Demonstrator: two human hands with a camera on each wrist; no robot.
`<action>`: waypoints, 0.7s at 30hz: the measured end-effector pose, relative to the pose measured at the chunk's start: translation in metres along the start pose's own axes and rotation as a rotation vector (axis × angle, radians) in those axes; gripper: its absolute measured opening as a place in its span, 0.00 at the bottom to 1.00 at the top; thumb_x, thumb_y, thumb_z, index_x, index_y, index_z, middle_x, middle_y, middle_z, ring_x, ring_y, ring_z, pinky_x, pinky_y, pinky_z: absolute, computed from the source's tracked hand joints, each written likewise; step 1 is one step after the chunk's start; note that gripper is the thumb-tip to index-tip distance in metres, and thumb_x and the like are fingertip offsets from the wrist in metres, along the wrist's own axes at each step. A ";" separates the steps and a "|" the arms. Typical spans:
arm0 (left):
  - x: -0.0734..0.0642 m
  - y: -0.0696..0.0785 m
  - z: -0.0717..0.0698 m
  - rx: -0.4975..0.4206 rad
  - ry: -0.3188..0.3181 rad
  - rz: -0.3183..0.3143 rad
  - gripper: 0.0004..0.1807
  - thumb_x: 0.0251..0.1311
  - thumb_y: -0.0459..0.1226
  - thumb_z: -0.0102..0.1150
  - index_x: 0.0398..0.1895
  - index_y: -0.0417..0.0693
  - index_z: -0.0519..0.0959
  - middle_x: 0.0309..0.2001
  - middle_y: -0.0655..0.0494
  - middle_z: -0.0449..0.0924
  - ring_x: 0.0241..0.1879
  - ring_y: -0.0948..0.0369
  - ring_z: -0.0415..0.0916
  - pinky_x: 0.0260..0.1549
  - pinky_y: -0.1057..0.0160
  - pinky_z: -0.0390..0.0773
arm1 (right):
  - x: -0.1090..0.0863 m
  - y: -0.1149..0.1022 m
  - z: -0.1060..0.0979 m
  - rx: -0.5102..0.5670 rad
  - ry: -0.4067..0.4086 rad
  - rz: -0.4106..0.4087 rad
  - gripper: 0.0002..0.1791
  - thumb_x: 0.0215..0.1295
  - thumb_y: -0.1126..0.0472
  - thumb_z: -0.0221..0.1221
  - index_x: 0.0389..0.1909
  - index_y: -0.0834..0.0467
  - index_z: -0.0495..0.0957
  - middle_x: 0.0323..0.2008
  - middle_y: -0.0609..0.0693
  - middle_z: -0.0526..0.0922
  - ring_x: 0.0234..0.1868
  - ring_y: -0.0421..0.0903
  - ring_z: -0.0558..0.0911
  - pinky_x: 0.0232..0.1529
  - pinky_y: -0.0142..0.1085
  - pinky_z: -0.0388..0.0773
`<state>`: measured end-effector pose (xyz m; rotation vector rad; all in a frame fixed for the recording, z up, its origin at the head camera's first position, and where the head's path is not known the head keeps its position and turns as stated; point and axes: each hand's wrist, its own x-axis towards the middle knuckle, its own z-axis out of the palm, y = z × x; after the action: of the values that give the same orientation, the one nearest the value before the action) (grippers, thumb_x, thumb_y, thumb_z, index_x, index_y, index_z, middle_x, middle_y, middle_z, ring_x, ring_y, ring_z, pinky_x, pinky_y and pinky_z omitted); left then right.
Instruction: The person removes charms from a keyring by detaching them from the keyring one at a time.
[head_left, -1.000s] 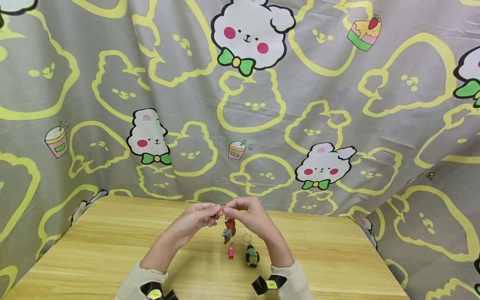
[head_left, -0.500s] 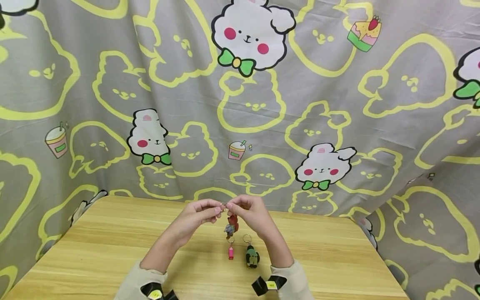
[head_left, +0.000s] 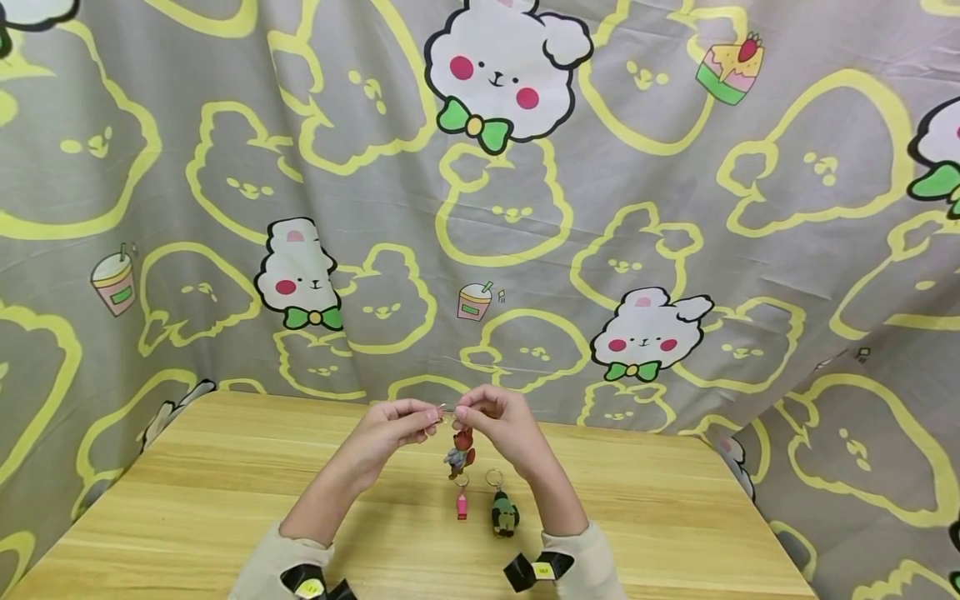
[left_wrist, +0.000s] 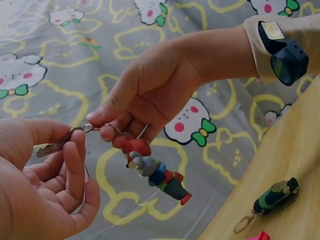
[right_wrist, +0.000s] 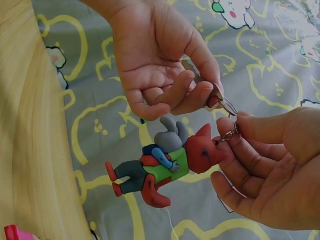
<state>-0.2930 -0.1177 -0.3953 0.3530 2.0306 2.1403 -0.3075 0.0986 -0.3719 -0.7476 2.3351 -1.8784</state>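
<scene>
My left hand (head_left: 397, 429) pinches a metal key (left_wrist: 51, 149) by its head, between thumb and fingers. My right hand (head_left: 497, 419) pinches a key ring (right_wrist: 228, 106), which meets the key's head. From that ring, on a short chain (right_wrist: 229, 134), hangs a red fox keychain figure (right_wrist: 165, 162) with a grey rabbit on it, below the right hand's fingers. The exact threading of key and ring is partly covered by fingertips. On the table below lie a pink keychain (head_left: 462, 506) and a dark green figure keychain (head_left: 505, 514), both with rings.
The wooden table (head_left: 225, 475) spreads beneath both hands. Behind it hangs a grey patterned cloth (head_left: 517, 267), which also covers the sides. Black camera mounts (head_left: 543, 570) sit at both sleeves.
Both hands rose slightly and the right edged rightward, then the left drew back a little, widening the gap at the ring. The fox figure swings and turns. The table keychains stay put.
</scene>
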 end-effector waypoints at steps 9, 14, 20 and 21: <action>-0.002 0.001 -0.001 0.031 -0.044 0.015 0.09 0.70 0.40 0.61 0.40 0.42 0.85 0.32 0.63 0.81 0.35 0.64 0.75 0.44 0.66 0.77 | 0.000 0.000 -0.001 -0.006 -0.010 -0.013 0.08 0.72 0.65 0.61 0.44 0.68 0.81 0.36 0.63 0.88 0.36 0.44 0.86 0.50 0.39 0.81; -0.002 -0.001 -0.001 0.070 -0.066 0.035 0.13 0.70 0.38 0.61 0.43 0.34 0.84 0.34 0.61 0.82 0.36 0.63 0.76 0.46 0.63 0.77 | -0.001 -0.002 0.001 -0.011 -0.017 -0.016 0.08 0.71 0.63 0.62 0.43 0.65 0.82 0.33 0.61 0.87 0.33 0.44 0.84 0.46 0.40 0.81; -0.001 -0.004 0.001 0.120 -0.061 0.035 0.14 0.68 0.40 0.63 0.44 0.34 0.84 0.34 0.61 0.84 0.38 0.62 0.79 0.46 0.61 0.78 | -0.002 -0.003 0.002 -0.043 -0.031 -0.018 0.08 0.71 0.63 0.62 0.42 0.65 0.83 0.33 0.63 0.86 0.31 0.45 0.83 0.41 0.37 0.81; -0.001 -0.004 0.001 0.126 -0.061 0.037 0.14 0.68 0.40 0.62 0.44 0.34 0.84 0.34 0.61 0.84 0.38 0.62 0.79 0.46 0.61 0.78 | -0.002 -0.003 0.002 -0.049 -0.034 -0.021 0.08 0.71 0.63 0.62 0.42 0.65 0.83 0.33 0.64 0.85 0.31 0.45 0.82 0.41 0.37 0.81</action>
<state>-0.2922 -0.1163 -0.3990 0.4710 2.1462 2.0006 -0.3044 0.0974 -0.3704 -0.8050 2.3692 -1.8078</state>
